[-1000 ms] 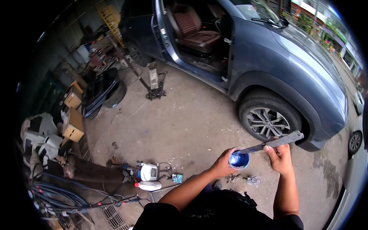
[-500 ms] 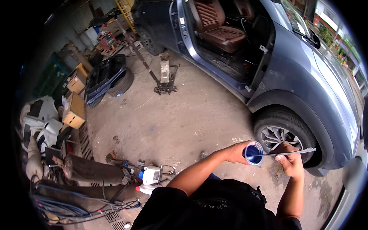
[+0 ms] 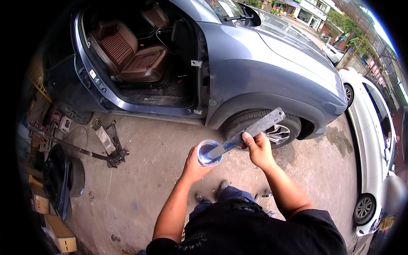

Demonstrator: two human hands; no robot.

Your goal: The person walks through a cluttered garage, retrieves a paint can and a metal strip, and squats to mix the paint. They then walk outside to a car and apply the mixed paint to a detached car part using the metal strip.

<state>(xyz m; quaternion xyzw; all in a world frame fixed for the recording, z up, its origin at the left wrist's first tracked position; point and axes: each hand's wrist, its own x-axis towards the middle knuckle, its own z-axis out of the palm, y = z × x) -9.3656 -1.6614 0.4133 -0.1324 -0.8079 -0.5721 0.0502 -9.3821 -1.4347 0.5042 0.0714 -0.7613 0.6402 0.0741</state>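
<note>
A clear plastic cup point(image 3: 204, 149) with blue liquid in it is held in my left hand point(image 3: 193, 166), whose fingers wrap round its side. My right hand point(image 3: 260, 151) grips a long flat metal stir stick point(image 3: 267, 121), thumb on top. The stick is scuffed and has a small hole at its upper end. Its lower end dips into the cup, tilted up to the right. Both hands are out in front of me, above the floor and near the front wheel point(image 3: 278, 134) of a blue-grey car point(image 3: 250, 70).
The car's front doorway shows a brown seat point(image 3: 123, 53); no door hangs there. At left stand a floor jack point(image 3: 106, 141) with a long handle, a dark detached car door point(image 3: 57, 180), a tyre point(image 3: 76, 176) and a cardboard box point(image 3: 59, 233). A white car point(image 3: 369, 114) is parked at right.
My view has swung right, bringing the white car in. The stir stick, seen nearly edge-on before, now shows its broad face and slants upward. Both hands keep their hold.
</note>
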